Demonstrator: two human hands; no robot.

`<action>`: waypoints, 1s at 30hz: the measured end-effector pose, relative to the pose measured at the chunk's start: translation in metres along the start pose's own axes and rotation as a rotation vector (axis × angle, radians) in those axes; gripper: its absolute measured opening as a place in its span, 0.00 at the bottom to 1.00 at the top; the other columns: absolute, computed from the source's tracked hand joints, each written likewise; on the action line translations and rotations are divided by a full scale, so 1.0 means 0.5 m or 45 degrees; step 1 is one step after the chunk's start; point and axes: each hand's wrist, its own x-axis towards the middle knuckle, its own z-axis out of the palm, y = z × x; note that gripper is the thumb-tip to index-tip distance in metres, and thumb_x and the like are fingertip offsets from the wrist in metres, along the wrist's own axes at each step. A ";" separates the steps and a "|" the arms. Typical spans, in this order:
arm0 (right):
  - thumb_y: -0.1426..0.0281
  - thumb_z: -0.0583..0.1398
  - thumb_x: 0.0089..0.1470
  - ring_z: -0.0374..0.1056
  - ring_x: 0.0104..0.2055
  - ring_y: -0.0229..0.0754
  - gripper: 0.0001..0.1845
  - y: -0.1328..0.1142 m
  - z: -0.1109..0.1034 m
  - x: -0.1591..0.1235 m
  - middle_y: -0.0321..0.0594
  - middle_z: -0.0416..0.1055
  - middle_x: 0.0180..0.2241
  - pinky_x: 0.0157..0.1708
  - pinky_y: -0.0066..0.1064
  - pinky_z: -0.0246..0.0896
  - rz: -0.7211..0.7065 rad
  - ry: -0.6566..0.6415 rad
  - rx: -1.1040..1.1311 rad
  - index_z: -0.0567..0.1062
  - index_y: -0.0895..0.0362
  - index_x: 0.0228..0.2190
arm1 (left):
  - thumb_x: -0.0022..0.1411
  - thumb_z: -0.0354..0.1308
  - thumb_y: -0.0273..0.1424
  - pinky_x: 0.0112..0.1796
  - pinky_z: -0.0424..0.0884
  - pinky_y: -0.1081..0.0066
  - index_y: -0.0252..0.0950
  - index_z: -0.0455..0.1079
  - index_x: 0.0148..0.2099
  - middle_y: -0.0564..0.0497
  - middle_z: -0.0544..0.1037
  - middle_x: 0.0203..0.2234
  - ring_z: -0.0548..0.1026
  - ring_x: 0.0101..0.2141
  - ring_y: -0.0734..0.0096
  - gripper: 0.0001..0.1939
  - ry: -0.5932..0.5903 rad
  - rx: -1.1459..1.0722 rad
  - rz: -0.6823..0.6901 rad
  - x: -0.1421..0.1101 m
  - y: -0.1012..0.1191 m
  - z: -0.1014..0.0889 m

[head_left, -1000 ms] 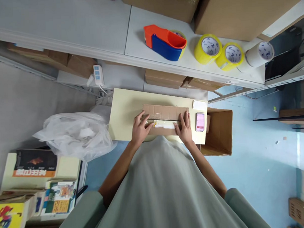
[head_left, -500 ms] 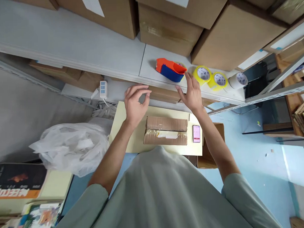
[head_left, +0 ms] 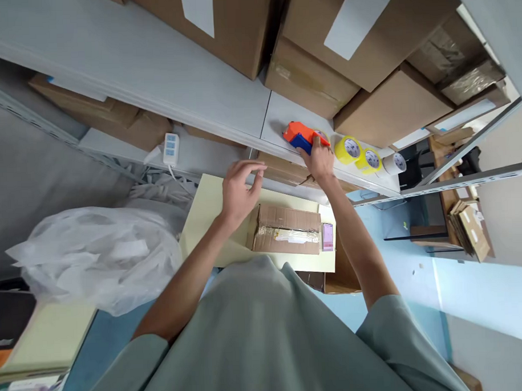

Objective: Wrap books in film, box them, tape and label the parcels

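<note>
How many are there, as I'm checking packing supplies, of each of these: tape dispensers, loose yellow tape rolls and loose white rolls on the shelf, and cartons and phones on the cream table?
Tape dispenser: 1
Loose yellow tape rolls: 2
Loose white roll: 1
Carton: 1
Phone: 1
Total: 6

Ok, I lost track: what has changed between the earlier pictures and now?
The right hand let go of the cardboard box and reached forward to the shelf, now touching the tape dispenser. The left hand also left the box and is raised, holding nothing. The box and phone stay on the table.
</note>
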 end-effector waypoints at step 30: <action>0.38 0.58 0.72 0.83 0.46 0.60 0.35 -0.207 -0.216 -0.418 0.50 0.83 0.44 0.45 0.51 0.83 -0.353 -0.563 0.198 0.73 0.52 0.61 | 0.70 0.65 0.45 0.47 0.80 0.61 0.43 0.82 0.41 0.49 0.85 0.38 0.81 0.42 0.61 0.12 -0.502 -0.633 -0.521 -0.186 -0.044 -0.145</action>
